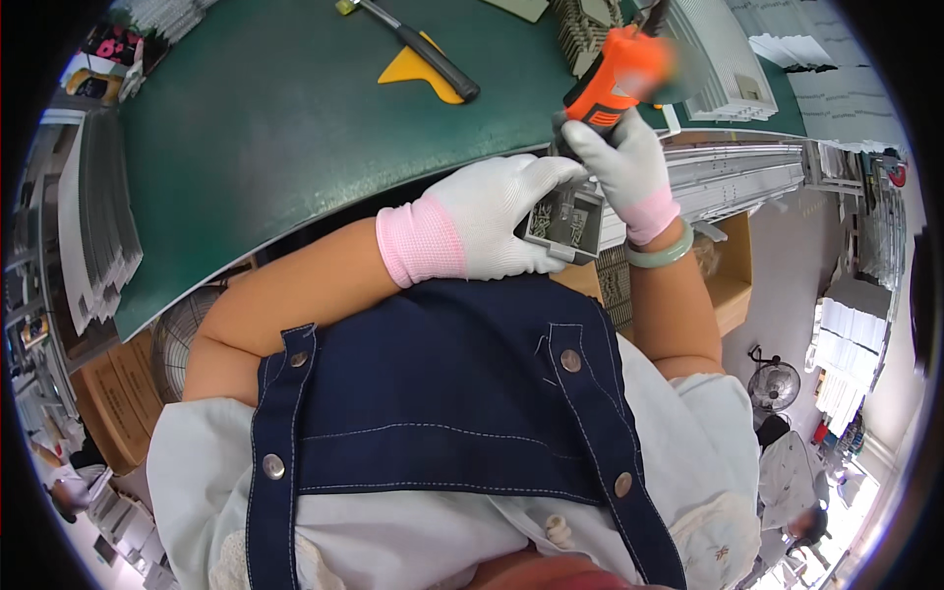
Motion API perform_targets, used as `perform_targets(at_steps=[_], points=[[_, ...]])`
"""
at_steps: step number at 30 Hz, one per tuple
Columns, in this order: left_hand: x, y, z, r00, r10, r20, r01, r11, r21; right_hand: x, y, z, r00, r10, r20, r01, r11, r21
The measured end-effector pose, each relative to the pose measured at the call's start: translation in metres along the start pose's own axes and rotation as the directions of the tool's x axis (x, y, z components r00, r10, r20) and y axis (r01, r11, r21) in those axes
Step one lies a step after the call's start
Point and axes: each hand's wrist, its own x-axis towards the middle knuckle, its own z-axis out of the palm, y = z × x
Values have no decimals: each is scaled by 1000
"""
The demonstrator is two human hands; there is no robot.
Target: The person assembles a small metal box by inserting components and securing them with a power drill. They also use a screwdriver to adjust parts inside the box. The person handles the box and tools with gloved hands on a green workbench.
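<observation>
My left hand (497,211), in a white glove with a pink cuff, is closed round the side of a small grey open box (593,239). Small silvery pieces that look like screws (575,229) lie in its compartments. Just right of the box, my right hand (626,169), gloved the same way, grips the dark handle of an orange-and-black power drill (615,74). The drill points up and to the right over the table edge, its front end smeared by motion. Both hands are close together at the near edge of the green table (285,118).
A hammer (428,54) lies across a yellow flat scraper (413,74) on the table. Stacked light panels (723,64) stand at the far right, above long metal strips (737,172). More panels (93,226) lean at left. Cardboard boxes (118,403) and fans (774,383) stand below.
</observation>
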Motion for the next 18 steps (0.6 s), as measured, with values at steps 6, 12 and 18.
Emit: perform_targets(at_steps=[6, 12, 18], points=[[2, -19, 9, 995, 59, -76, -58, 998, 10, 4, 5, 0, 998, 61, -4, -61, 995, -81], [-3, -7, 4, 997, 28, -73, -31, 999, -35, 4, 2, -5, 999, 22, 36, -20, 999, -38], [18, -13, -3, 987, -17, -157, 21, 1000, 23, 27, 0, -5, 1000, 0, 21, 1, 997, -71]])
